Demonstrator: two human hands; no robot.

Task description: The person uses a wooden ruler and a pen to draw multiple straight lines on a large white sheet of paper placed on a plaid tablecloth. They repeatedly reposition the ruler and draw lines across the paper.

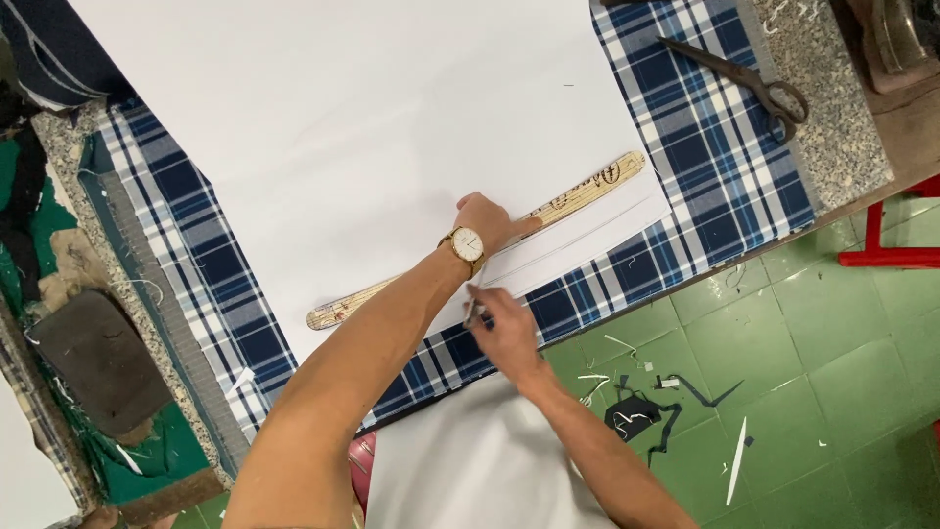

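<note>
White paper [372, 118] lies over plaid cloth [705, 157] on our bench [842, 147]; our left hand [485, 220] presses the wooden ruler [578, 196] flat. Our right hand [504, 323] pinches a small marking tool [473, 312]; several lines look ruled near the paper's edge, the rest unmarked.

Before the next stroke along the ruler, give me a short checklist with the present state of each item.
1. Left hand presses the wooden ruler flat on the white paper: ok.
2. Right hand holds a small marking tool at the paper's near edge: ok; what kind of tool, cannot tell.
3. Tool tip lies against the ruler's edge: not ok, it sits nearer the person, apart from the ruler.
4. Paper lies flat on the plaid cloth: ok.
5. Scissors lie away from both hands, at the far corner of the cloth: ok.
6. Earlier ruled lines parallel to the ruler: faint lines show, evenness cannot tell.
</note>
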